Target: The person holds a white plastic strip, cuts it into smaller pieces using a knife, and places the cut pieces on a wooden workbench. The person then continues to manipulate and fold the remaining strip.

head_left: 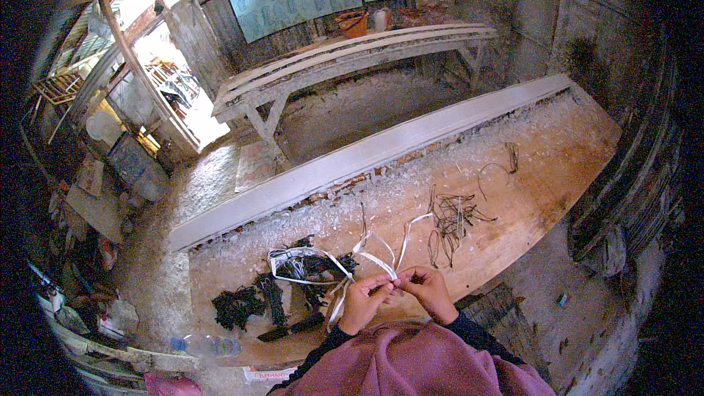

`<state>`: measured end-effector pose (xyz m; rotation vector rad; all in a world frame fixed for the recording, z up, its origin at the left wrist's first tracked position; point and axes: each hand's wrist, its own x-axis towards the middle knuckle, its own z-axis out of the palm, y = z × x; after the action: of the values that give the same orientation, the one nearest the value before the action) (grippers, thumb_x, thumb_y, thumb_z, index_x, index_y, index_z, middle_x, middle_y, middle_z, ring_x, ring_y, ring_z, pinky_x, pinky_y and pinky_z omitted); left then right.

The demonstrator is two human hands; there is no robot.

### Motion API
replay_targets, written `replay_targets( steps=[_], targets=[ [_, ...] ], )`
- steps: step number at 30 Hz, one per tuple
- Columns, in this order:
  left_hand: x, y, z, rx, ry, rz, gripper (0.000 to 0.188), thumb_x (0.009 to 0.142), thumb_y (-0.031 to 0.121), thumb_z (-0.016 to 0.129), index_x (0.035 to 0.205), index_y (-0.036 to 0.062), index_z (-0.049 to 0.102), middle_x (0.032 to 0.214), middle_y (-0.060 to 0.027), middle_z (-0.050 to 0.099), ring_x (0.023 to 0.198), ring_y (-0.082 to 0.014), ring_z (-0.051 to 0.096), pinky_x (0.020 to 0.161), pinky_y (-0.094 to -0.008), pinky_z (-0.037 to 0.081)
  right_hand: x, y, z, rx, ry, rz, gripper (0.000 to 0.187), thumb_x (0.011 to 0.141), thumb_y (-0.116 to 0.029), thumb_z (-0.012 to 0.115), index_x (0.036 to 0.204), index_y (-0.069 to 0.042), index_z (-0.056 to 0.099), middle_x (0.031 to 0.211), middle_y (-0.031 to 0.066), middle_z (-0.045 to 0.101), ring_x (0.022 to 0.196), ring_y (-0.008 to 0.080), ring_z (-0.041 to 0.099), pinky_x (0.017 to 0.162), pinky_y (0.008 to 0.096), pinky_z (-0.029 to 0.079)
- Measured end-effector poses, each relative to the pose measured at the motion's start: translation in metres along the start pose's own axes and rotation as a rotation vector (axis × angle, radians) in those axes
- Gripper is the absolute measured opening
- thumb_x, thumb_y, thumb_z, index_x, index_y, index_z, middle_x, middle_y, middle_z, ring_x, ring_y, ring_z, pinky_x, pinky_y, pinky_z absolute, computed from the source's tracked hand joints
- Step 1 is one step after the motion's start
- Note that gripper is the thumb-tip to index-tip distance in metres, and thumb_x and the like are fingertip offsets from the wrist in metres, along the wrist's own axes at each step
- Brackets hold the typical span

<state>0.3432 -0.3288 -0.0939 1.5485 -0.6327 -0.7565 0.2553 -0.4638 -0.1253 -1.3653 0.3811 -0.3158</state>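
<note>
My left hand (364,301) and my right hand (430,292) meet at the near edge of a plywood table (535,169). Thumb and forefinger of each are pinched together on a thin white strip (374,257), like flat ribbon or strapping. Its ends stick up beyond my fingers, and a white loop (293,279) trails off to the left. Whether there is a knot between the fingertips is too small to tell. Left of my hands lie bundles of black strands (239,306) and a long dark object (291,328). Farther right sits a tangle of thin dark wire or cord (453,221).
A pale raised board (381,155) runs along the table's far side, with white flakes scattered beside it. Behind stands a long bench (352,45) bearing an orange bucket (353,24). Clear plastic bottles (205,345) lie at lower left. Stacked dark lengths (638,176) line the right.
</note>
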Motion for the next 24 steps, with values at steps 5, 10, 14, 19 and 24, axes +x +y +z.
replay_targets(
  steps=[5,10,14,19,24],
  targets=[
    [0.003,-0.004,-0.002,-0.082,0.037,-0.019,0.017,0.085,0.016,0.054,0.090,0.0009,0.058,0.078,-0.0045,0.061,0.066,-0.0093,0.058,0.054,-0.0206,0.047,-0.001,0.002,-0.001,-0.216,-0.080,-0.081,0.015,0.077,-0.017,0.064,0.080,-0.002,0.061,0.072,0.0022,0.060,0.069,0.0097,0.054,0.065,0.0241,0.044],
    [0.005,-0.008,-0.003,-0.072,0.029,-0.021,0.013,0.085,0.015,0.053,0.084,0.0028,0.056,0.071,-0.0025,0.059,0.057,-0.0073,0.054,0.048,-0.0195,0.044,0.000,0.005,0.003,-0.130,-0.129,-0.027,0.016,0.077,-0.019,0.064,0.078,-0.003,0.060,0.073,0.0018,0.059,0.069,0.0108,0.054,0.066,0.0247,0.043],
    [0.003,-0.005,-0.001,-0.139,0.119,-0.097,0.013,0.085,0.016,0.054,0.081,0.0032,0.056,0.068,-0.0023,0.057,0.056,-0.0064,0.052,0.046,-0.0186,0.043,-0.003,0.002,0.003,-0.052,-0.112,0.050,0.008,0.080,-0.008,0.059,0.083,-0.001,0.059,0.081,0.0032,0.060,0.075,0.0090,0.055,0.070,0.0215,0.043],
    [0.003,-0.007,-0.003,-0.308,0.182,-0.226,0.012,0.083,0.015,0.055,0.082,0.0033,0.056,0.067,-0.0022,0.057,0.055,-0.0073,0.052,0.044,-0.0205,0.044,-0.004,-0.006,0.006,-0.102,-0.149,-0.070,0.010,0.081,-0.004,0.057,0.089,-0.001,0.060,0.086,0.0034,0.060,0.082,0.0093,0.054,0.072,0.0231,0.043],
    [0.007,-0.016,-0.006,-0.388,0.244,-0.151,0.017,0.083,0.018,0.057,0.084,0.0006,0.057,0.069,-0.0040,0.059,0.055,-0.0081,0.055,0.045,-0.0195,0.043,-0.009,-0.017,0.007,-0.154,-0.232,-0.151,0.022,0.077,0.001,0.056,0.096,-0.006,0.063,0.087,0.0045,0.060,0.085,0.0137,0.055,0.076,0.0259,0.043]
  ],
)
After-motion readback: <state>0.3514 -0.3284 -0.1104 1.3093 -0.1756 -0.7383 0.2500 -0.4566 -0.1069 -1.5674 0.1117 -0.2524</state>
